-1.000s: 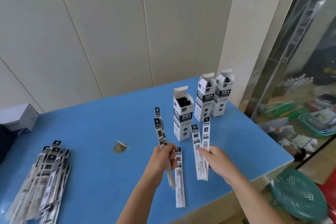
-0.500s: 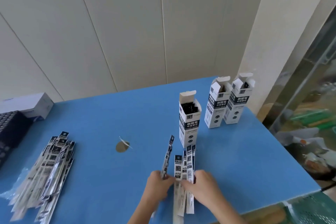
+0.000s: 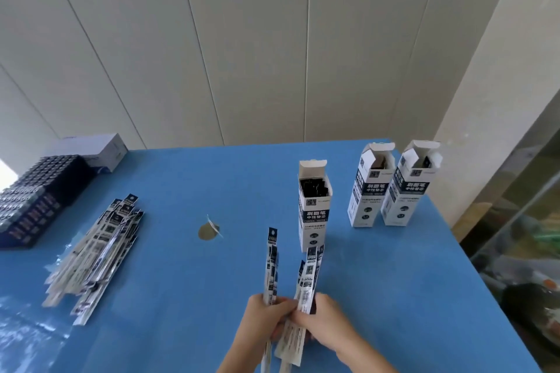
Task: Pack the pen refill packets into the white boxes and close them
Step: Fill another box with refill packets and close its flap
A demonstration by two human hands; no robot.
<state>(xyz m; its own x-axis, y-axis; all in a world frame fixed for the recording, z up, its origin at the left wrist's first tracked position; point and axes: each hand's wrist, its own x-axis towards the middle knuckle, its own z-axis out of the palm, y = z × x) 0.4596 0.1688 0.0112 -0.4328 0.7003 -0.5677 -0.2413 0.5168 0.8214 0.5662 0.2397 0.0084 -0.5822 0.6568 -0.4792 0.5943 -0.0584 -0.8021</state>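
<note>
Both hands sit low in the frame, just right of centre, touching each other over the blue table (image 3: pixel 378 281). Left hand (image 3: pixel 266 316) is closed around a thin bundle of refill packets (image 3: pixel 271 266) that stands nearly upright, printed tops pointing toward the upper frame. Right hand (image 3: pixel 325 322) grips a second bundle (image 3: pixel 307 285), tilted slightly right; its lower ends fan out below the fingers toward the bottom edge. The two bundles stay a little apart at the top and converge where the hands meet.

Nearest white box (image 3: pixel 313 215) stands upright just above the right-hand bundle, lid flap open, dark contents visible inside. Two more open boxes (image 3: pixel 391 188) stand side by side, touching, toward the right of the frame, well apart from the hands.

Loose packet pile (image 3: pixel 97 254) lies at left of the frame, well apart from both hands. Small round brownish spot (image 3: pixel 208 232) on the table between pile and nearest box. Dark tray (image 3: pixel 33 200) and a pale carton (image 3: pixel 97 150) at upper left of the table.
</note>
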